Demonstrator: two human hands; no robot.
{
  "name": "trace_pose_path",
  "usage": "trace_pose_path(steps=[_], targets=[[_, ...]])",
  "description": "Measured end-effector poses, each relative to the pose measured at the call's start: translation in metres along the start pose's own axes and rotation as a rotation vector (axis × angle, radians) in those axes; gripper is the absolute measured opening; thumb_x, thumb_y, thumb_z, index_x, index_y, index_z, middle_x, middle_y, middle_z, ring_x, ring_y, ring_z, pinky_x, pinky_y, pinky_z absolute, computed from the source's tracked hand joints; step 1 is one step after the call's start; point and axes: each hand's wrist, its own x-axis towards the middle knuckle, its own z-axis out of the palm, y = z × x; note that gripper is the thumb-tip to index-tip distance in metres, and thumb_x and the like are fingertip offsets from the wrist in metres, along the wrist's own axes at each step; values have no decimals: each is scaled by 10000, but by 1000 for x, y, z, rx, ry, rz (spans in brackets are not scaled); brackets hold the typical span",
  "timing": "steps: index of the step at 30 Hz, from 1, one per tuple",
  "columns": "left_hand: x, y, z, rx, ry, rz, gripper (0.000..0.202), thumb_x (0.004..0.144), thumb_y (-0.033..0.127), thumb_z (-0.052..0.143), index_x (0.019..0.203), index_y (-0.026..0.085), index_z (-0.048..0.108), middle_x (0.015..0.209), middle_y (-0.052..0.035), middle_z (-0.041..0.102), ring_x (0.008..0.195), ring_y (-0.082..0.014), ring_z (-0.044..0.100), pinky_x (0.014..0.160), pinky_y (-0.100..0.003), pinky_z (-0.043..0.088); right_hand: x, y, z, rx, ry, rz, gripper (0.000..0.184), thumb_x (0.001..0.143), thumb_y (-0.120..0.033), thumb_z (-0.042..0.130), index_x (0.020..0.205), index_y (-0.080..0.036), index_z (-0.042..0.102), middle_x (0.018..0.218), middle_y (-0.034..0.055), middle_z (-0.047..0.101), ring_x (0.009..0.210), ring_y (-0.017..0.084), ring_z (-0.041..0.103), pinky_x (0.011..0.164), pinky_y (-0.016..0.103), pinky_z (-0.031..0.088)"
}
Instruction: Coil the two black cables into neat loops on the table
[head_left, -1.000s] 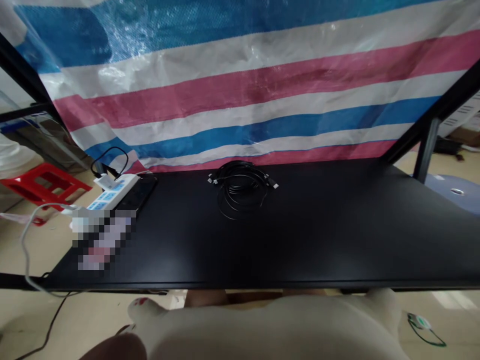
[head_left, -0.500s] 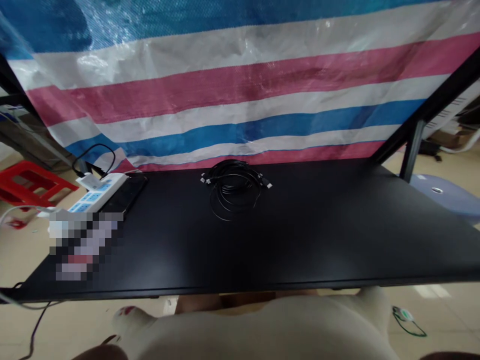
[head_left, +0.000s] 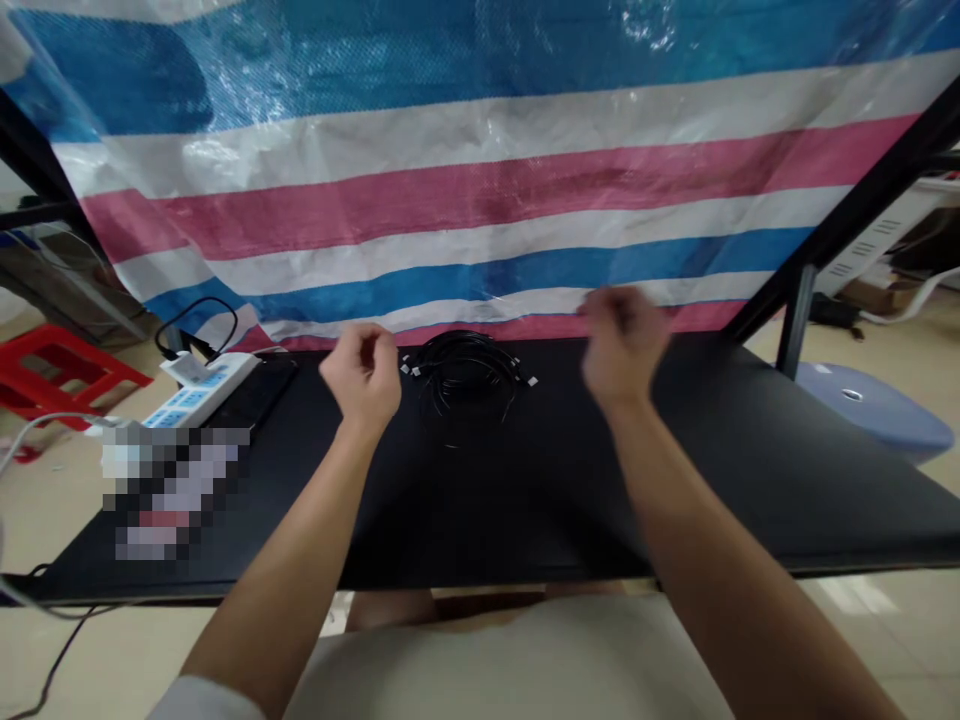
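A bundle of black cables [head_left: 469, 365] with pale metal plugs lies coiled at the back middle of the black table [head_left: 480, 520]. My left hand [head_left: 364, 375] is raised just left of the coil, its fingers curled into a loose fist with nothing seen in it. To the right of the cables, my right hand [head_left: 624, 340] is held up, blurred by motion. Its fingers look curled in too, and no object shows in them. Neither hand appears to touch the cables.
A white power strip [head_left: 199, 390] with plugs and a dark phone [head_left: 266, 385] lie at the table's left, beside a pixelated patch. Striped sheeting [head_left: 480, 190] hangs behind the table. A red stool [head_left: 60, 370] and a bluish stool [head_left: 874, 405] stand on the floor.
Both my hands and forearms have come into view over the table, on either side of the cables. The view has shifted slightly; the cable coil lies where it was.
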Motion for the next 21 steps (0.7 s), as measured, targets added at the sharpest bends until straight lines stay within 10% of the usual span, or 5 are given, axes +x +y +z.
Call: trace_pose_path(steps=[5, 13, 21], targets=[[-10, -49, 41, 154, -159, -227, 236, 697, 123, 494, 856, 167, 662, 822, -40, 676, 750, -162, 618, 771, -323, 517, -31, 22, 43, -144, -255, -47, 141, 721, -336, 616, 648, -221, 579, 655, 36, 614, 708, 201, 572, 735, 376, 473], [-28, -77, 53, 323, -535, -156, 323, 747, 106, 532, 998, 230, 693, 1065, -108, 681, 1086, -288, 558, 903, -473, 459, -56, 45, 62, -159, -408, 37, 133, 719, -327, 569, 616, -243, 556, 618, 23, 581, 661, 200, 561, 637, 342, 460], [-23, -66, 44, 311, -256, -124, 191, 790, 168, 519, 922, 213, 649, 956, -99, 679, 937, -248, 602, 838, -414, 463, -51, 54, 59, -43, -232, 105, 319, 852, -380, 372, 739, -232, 632, 783, 81, 664, 791, 235, 615, 778, 400, 485]])
